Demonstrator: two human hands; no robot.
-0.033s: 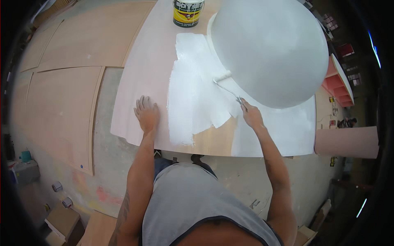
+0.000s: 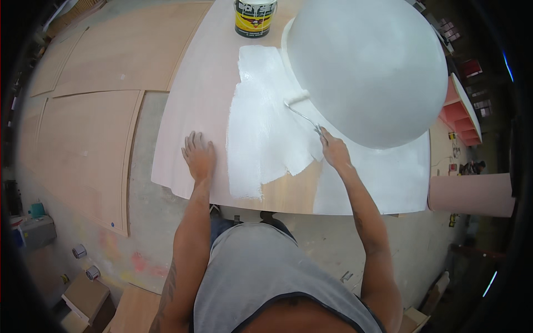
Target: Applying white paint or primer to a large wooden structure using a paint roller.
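My right hand point(image 2: 336, 151) is closed around the handle of a paint roller point(image 2: 297, 97). Its white sleeve rests on fresh white paint point(image 2: 255, 122), close to the base of a large pale grey dome point(image 2: 369, 72). A bent wire frame joins sleeve and handle; my fingers hide most of the grip. On the left, my left hand point(image 2: 199, 156) lies flat with fingers spread on the pinkish part of the broad board point(image 2: 180, 133). Bare wood-coloured surface point(image 2: 288, 191) shows between the wet paint and a whiter area at the right. A paint bucket point(image 2: 254, 19) stands at the far edge.
Large tan panels point(image 2: 83, 155) lie on the floor at left. To the right are a pink cylinder point(image 2: 472, 194) and a pink shelf unit point(image 2: 462, 114). Cardboard boxes point(image 2: 86, 294) and a grey case point(image 2: 36, 232) sit at lower left.
My right hand and the roller have shifted slightly left and away from me along the dome's base. My left hand stays in the same place on the board.
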